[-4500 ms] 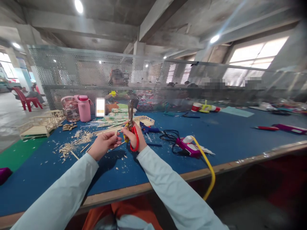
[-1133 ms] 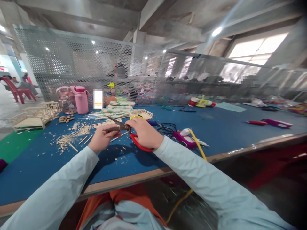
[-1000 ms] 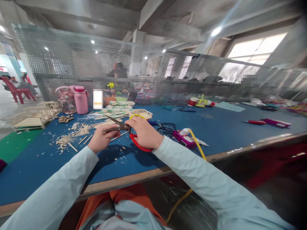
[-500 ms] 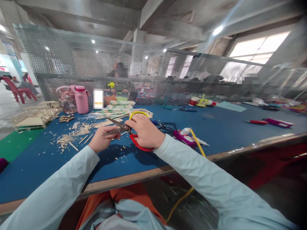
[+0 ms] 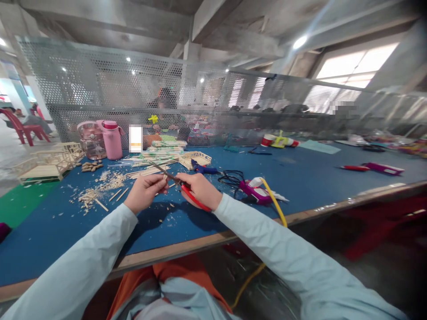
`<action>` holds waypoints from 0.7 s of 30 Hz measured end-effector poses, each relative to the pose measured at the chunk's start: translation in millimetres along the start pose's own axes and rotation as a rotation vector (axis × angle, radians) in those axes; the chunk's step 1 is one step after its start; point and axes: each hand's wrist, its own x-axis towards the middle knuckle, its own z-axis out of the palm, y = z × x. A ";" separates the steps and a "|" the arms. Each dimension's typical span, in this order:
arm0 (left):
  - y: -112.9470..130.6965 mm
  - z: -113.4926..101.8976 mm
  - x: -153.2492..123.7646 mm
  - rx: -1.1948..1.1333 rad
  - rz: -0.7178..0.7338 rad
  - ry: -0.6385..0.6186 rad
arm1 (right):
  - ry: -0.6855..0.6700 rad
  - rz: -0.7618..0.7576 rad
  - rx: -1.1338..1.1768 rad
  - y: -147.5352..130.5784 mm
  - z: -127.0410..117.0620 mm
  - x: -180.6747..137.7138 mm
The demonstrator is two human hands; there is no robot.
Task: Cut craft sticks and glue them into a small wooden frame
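My right hand (image 5: pixel 199 190) grips a pair of scissors (image 5: pixel 187 192) with red handles; the blades are closed and point up and to the left. My left hand (image 5: pixel 144 192) pinches a small piece of wooden stick (image 5: pixel 164 178) right at the blades. Both hands hover just above the blue table (image 5: pixel 316 178), near its front edge. Small wood offcuts (image 5: pixel 100 189) lie on the table to the left of my left hand.
A purple glue gun (image 5: pixel 258 192) with a yellow cord and black cable lies right of my hands. Behind them are stacked sticks (image 5: pixel 156 158), a small wooden tray (image 5: pixel 196 158), pink bottles (image 5: pixel 111 138) and a stick model (image 5: pixel 46 162). A mesh screen backs the table, with a person behind it.
The scissor blades have closed on the stick since half a second ago. My right hand has rolled, hiding the yellow handle loop.
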 end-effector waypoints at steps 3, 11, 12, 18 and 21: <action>2.2 -3.6 1.1 -0.051 -0.039 0.086 | 0.128 0.208 0.095 3.3 -5.2 -11.3; -3.4 -49.3 4.3 0.084 -0.034 0.274 | -0.021 0.671 -0.282 28.7 -46.0 -100.0; -6.4 -54.3 5.4 0.107 -0.052 0.292 | -0.034 0.662 -0.326 32.0 -44.3 -107.5; -25.5 -60.5 6.8 0.204 -0.163 0.264 | -0.079 0.745 -0.501 52.4 -15.9 -100.0; -32.8 -57.8 4.8 0.227 -0.183 0.191 | -0.124 0.753 -0.589 53.0 -15.6 -88.0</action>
